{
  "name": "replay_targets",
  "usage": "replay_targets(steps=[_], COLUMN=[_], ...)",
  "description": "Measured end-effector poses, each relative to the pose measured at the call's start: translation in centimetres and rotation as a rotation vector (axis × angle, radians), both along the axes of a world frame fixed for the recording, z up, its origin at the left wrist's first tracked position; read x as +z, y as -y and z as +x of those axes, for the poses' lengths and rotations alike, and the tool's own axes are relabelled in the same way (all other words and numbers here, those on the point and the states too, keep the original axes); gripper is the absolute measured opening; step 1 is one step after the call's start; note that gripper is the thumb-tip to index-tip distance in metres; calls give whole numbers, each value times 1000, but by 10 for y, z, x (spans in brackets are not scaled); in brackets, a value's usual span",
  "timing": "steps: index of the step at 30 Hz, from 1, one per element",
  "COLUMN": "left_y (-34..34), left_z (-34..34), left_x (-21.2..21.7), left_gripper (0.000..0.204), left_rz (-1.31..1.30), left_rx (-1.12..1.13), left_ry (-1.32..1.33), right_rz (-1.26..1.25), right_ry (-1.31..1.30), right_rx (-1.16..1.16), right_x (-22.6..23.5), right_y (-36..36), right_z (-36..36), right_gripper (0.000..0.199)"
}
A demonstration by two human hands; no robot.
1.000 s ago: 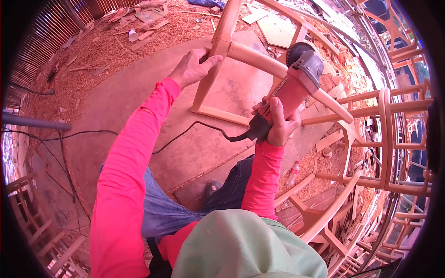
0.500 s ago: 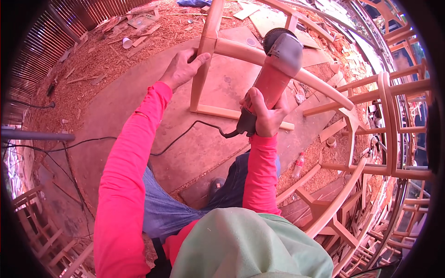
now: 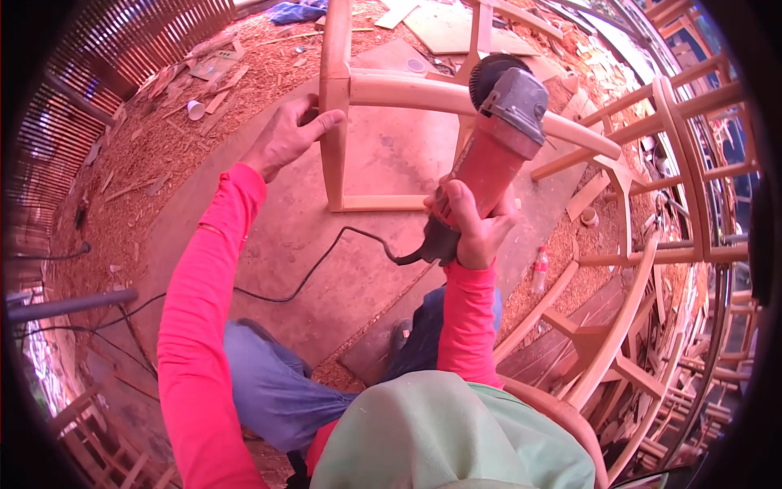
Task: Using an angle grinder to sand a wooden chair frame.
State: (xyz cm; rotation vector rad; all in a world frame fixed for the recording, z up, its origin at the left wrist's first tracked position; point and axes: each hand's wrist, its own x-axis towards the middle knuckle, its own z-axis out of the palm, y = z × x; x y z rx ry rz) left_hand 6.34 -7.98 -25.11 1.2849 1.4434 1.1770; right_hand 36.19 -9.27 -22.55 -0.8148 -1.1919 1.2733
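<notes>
My right hand (image 3: 481,224) is wrapped round the red body of an angle grinder (image 3: 493,159), its grey head pointing away from me. A dark, round disc (image 3: 491,77) on the grinder's head sits over the curved rail of a pale wooden chair frame (image 3: 403,90); whether it touches the wood I cannot tell. On the left, my left hand (image 3: 289,138) holds the frame's upright post, thumb in front and fingers partly hidden behind it. The grinder's black cord (image 3: 314,273) trails off to the left over the floor.
More wooden chair frames (image 3: 684,175) stand at the right, and another frame (image 3: 603,359) is close by my right side. Wood shavings (image 3: 163,147) and offcuts cover the floor around a flat board (image 3: 244,196). A plastic bottle (image 3: 540,269) stands at the right; a white cup (image 3: 195,110) lies far left.
The chair frame and my left hand appear farther left in view. The grinder sits slightly lower and to the right, its disc now by the rail's right part.
</notes>
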Motion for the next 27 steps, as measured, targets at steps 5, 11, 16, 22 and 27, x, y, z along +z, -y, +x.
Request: replay_targets(steps=[5, 11, 16, 22, 27], left_y=[3, -6, -6, -7, -10], left_z=[-14, -6, 0, -7, -11], left_x=[-21, -40, -60, -55, -62], left_gripper=[46, 49, 46, 48, 49], left_rz=[112, 117, 288, 260, 191], left_rx=[-84, -155, -154, -254, -356], left_ry=[15, 300, 110, 114, 181], right_rz=[-35, -71, -64, -10, -70], right_ry=[110, 74, -3, -19, 6], right_rx=[-64, -168, -77, -111, -89], right_x=[-8, -9, -5, 1, 1], right_y=[21, 51, 69, 74, 82], right_z=[21, 14, -7, -31, -54], right_gripper=[29, 45, 55, 52, 53])
